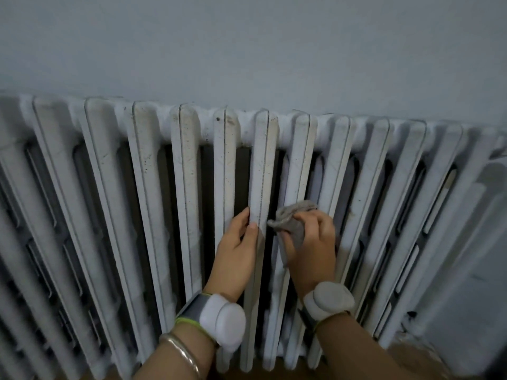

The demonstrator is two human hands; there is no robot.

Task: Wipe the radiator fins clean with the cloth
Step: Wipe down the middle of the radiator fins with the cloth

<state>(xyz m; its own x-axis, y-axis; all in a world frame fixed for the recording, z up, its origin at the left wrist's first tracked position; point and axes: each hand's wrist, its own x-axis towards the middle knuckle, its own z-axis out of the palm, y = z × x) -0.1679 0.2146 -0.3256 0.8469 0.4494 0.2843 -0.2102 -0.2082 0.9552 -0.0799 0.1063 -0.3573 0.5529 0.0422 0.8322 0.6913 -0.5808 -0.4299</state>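
Both forearms reach forward side by side. The left hand (238,246) pinches a radiator fin (262,174) between thumb and fingers. The right hand (314,242), fingers curled, grips a bunched grey cloth (295,215).

A white radiator (189,171) stands against a pale wall (247,50). Near the centre, the left hand (236,250) grips one speckled fin (262,160), thumb on its front. Just at its 3 o'clock, the right hand (312,242) holds a bunched grey cloth (295,218) against the next fin. Each wrist wears a white band (222,319), and a silver bangle (181,349) sits at 7 o'clock.
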